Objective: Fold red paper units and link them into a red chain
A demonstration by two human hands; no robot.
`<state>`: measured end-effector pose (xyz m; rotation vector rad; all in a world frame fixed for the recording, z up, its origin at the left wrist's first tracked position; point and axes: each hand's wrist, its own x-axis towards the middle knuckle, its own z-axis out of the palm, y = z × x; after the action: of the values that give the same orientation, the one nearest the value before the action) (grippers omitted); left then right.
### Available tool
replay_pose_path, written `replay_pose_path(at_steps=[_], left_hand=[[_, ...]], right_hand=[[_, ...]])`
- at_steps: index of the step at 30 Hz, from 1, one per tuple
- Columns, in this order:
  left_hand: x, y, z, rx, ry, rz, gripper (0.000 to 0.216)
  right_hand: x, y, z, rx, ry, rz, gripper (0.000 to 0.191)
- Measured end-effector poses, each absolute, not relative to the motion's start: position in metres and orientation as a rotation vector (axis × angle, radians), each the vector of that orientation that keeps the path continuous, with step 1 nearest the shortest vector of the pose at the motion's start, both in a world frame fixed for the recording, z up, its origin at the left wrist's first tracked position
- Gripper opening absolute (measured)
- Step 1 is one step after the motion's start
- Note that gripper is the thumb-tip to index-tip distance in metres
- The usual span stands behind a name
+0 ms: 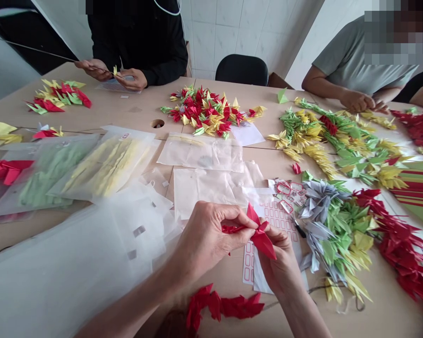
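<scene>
My left hand [206, 237] and my right hand [282, 260] meet over the table's near middle, both pinched on a red folded paper crane [259, 234]. The crane's pointed wing sticks up between my fingers and another points down to the right. Under my hands lies a sheet of red-bordered stickers [280, 218]. A string of red paper cranes [225, 305] lies below my wrists near the table's front edge.
Clear plastic bags [91, 244] cover the left half of the table [134, 110]. Piles of red, yellow, green and grey cranes [341, 225] lie right, with another pile [207, 110] at centre back. Two other people sit across, their hands on cranes. A black chair [241, 69] stands behind.
</scene>
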<state>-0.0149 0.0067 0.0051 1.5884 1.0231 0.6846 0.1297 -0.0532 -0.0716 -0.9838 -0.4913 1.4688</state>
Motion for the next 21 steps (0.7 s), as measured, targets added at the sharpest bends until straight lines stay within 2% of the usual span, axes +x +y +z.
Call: replay_pose_path(at_steps=[7, 14, 21], left_hand=[[-0.0149, 0.0059, 0.0020, 1.562, 1.051, 0.694, 0.017], [-0.0173, 0.0060, 0.0074, 1.636, 1.060, 0.626, 0.030], [-0.0152, 0.0048, 0.0070, 1.678, 1.123, 0.621, 0.030]], right_hand=[[0.1282, -0.0536, -0.0710, -0.965, -0.447, 1.482, 0.016], [0.1293, -0.0519, -0.0708, -0.979, -0.440, 1.546, 0.012], [0.1293, -0.0514, -0.0691, -1.021, -0.475, 1.527, 0.007]])
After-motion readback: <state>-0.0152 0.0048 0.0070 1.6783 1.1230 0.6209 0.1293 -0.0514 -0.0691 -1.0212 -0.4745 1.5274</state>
